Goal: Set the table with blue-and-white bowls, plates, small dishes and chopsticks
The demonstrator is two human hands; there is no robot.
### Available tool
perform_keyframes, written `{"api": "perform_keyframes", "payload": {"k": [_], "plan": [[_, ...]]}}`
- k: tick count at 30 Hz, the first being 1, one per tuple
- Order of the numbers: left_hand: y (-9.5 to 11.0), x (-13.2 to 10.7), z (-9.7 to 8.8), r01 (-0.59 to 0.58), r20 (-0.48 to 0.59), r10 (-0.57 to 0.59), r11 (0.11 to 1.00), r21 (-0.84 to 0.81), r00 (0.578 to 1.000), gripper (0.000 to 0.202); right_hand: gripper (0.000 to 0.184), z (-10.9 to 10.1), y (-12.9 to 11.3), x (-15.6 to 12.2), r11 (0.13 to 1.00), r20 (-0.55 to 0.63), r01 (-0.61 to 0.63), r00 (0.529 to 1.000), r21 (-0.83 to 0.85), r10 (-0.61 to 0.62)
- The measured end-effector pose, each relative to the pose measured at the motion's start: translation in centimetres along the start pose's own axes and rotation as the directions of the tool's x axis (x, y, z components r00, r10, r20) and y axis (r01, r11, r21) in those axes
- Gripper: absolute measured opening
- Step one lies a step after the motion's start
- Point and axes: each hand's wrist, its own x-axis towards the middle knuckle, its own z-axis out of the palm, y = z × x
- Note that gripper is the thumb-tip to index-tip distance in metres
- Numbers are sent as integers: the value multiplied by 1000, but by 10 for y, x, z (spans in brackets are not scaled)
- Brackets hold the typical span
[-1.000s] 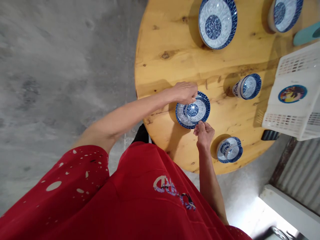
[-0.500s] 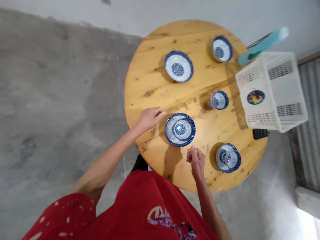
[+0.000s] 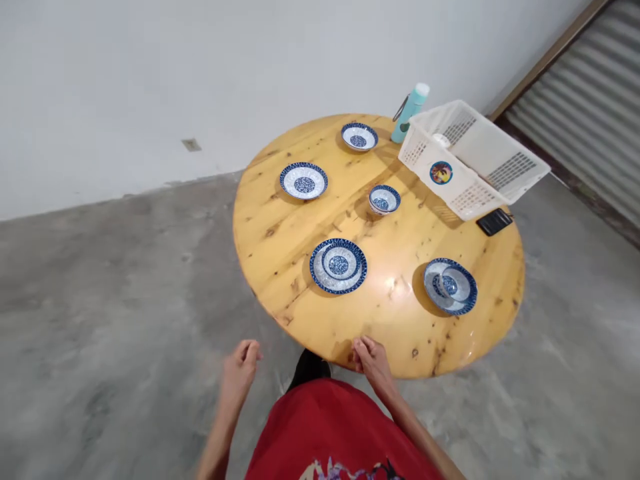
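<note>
My left hand (image 3: 239, 375) hangs off the near left of the round wooden table (image 3: 400, 333), over the concrete floor, with its fingers curled and nothing in it. By the table's near edge is my right hand (image 3: 370, 360), fingers curled in and empty. The closest dish is a blue-and-white plate (image 3: 320, 277) with a smaller dish (image 3: 339, 262) stacked on it, a little in from the edge. To its right sits another plate (image 3: 463, 300) carrying a small cup (image 3: 443, 285).
Farther back stand a small bowl (image 3: 385, 198), a plate (image 3: 303, 180) and a bowl (image 3: 359, 136). A white plastic basket (image 3: 470, 157) sits at the right rear, a teal bottle (image 3: 410, 105) behind it and a black phone (image 3: 494, 221) beside it. A wall and a metal shutter lie behind.
Both hands have let go of the stacked plate and dish and drawn back to the table's near edge. The view has pulled away and now takes in the whole table.
</note>
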Motion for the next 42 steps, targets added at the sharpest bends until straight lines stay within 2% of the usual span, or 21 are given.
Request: {"api": "perform_keyframes", "payload": {"k": [5,7,13,17,22,26,29,32,37,40,42], "plan": [[6,-58,9,-172,129,148,964,203,981,33,39,-25,25,-39,997,-52,70,996,-43,-73],[1,-83,7,-218,156,179,934,285,971,32,39,-30,38,-52,998,-64,67,996,-12,-67],[-47,-145,-9,-102,59,88,947,304,994,31,38,-25,72,-77,998,-21,56,998,-3,-56],[-70,-155,-16,-68,43,58,951,300,997,30,41,-26,78,-89,998,-29,61,998,-16,-62],[-75,-125,-23,-79,58,67,970,229,996,33,43,-21,74,-89,997,-83,73,994,-8,-74],[-78,-94,-48,-102,64,92,978,181,994,32,42,10,55,-75,995,-80,95,992,-7,-95],[-88,-70,-84,-74,39,68,980,183,997,31,40,56,31,-59,994,-34,110,993,-22,-111],[-105,-42,-130,-36,9,35,986,164,999,31,39,115,4,-41,993,14,112,994,-24,-112],[-129,19,-206,-17,-18,21,980,197,1000,34,33,210,-35,-21,986,94,155,984,-63,-149],[-128,62,-239,-51,-7,54,973,224,999,34,31,250,-51,-13,981,95,172,982,-87,-164],[-118,91,-252,-85,3,87,967,238,996,33,30,267,-59,-8,979,81,187,980,-85,-181]]}}
